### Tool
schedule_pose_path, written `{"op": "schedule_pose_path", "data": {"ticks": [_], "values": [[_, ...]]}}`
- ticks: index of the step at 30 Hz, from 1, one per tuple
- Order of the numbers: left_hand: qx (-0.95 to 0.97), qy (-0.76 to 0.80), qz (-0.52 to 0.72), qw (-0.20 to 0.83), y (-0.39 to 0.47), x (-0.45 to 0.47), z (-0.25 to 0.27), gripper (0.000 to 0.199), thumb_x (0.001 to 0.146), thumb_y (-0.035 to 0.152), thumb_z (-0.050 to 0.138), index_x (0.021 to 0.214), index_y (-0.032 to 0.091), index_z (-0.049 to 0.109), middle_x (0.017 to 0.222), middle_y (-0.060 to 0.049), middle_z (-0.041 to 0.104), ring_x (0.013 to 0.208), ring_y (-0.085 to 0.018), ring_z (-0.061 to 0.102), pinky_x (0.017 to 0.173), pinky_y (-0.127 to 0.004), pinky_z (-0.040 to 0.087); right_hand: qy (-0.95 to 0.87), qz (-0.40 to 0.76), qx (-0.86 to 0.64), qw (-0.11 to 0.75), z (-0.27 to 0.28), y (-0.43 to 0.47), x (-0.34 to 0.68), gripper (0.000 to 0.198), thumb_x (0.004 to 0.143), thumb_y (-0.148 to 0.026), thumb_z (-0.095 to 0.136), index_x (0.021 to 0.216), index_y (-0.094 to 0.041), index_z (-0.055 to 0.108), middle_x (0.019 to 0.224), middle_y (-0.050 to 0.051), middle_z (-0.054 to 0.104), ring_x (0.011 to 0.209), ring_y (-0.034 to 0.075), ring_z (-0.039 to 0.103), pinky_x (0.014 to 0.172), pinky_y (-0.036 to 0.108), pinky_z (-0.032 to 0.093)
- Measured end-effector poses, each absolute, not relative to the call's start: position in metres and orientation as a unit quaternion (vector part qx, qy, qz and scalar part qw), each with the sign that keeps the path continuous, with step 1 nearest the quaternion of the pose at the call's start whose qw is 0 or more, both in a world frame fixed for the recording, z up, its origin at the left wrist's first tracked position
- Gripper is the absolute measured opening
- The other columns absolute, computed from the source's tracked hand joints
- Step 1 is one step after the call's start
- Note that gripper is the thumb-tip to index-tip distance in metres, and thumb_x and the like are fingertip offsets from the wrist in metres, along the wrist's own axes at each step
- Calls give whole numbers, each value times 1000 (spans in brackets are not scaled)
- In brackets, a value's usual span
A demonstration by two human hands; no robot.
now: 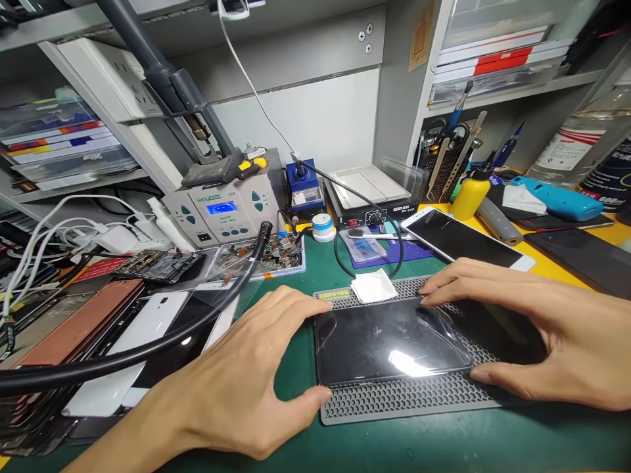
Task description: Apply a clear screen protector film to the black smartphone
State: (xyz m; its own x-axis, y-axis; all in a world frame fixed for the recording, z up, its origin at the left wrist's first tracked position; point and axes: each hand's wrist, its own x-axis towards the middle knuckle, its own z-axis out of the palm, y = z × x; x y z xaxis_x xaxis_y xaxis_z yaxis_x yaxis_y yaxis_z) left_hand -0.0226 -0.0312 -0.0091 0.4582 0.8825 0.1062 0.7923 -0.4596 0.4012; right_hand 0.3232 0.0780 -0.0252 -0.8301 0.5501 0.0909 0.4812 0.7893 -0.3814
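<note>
A glossy black phone-like panel (389, 345) lies flat on a grey honeycomb mat (409, 399). My left hand (251, 361) is open at its left end, thumb and forefinger spread by the two corners; I cannot tell if they press on it. From the right, my right hand (547, 328) spans the panel, with fingertips at the far edge and the thumb at the near right corner. Beneath that palm sits another dark, round-cornered piece (503, 332), partly hidden. A folded white pad (373, 286) rests on the mat's far edge.
Behind stand a grey hot-air station (227, 207), a heating plate (369, 197) and a small blue-lidded jar (323, 226). A black hose (211, 335) crosses the left side above stacked phone parts (133, 341). To the right are a white phone (468, 240) and a yellow bottle (472, 194).
</note>
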Motion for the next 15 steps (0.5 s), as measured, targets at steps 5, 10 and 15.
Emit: {"op": "schedule_pose_path", "data": {"ticks": [5, 10, 15], "values": [[840, 501, 146, 151, -32, -21, -7, 66, 79, 28, 71, 138, 25, 43, 134, -9, 55, 123, -26, 54, 108, -41, 47, -938, 180, -277, 102, -23, 79, 323, 74, 71, -41, 80, 138, -45, 48, 141, -1, 55, 125, 31, 58, 100, 36, 56], [836, 505, 150, 155, -33, -21, -8, 66, 79, 28, 71, 138, 26, 43, 135, -9, 55, 123, -27, 54, 106, -43, 49, -936, 188, -276, 114, -20, 79, 323, 74, 70, -39, 81, 137, -44, 52, 139, 0, 57, 123, 31, 60, 99, 35, 56], [835, 506, 153, 155, -33, -20, -10, 66, 79, 30, 71, 139, 25, 43, 134, -10, 55, 124, -28, 53, 107, -44, 47, -932, 189, -288, 111, -17, 78, 321, 69, 69, -40, 82, 133, -44, 57, 137, 1, 60, 120, 33, 62, 97, 37, 58]]}}
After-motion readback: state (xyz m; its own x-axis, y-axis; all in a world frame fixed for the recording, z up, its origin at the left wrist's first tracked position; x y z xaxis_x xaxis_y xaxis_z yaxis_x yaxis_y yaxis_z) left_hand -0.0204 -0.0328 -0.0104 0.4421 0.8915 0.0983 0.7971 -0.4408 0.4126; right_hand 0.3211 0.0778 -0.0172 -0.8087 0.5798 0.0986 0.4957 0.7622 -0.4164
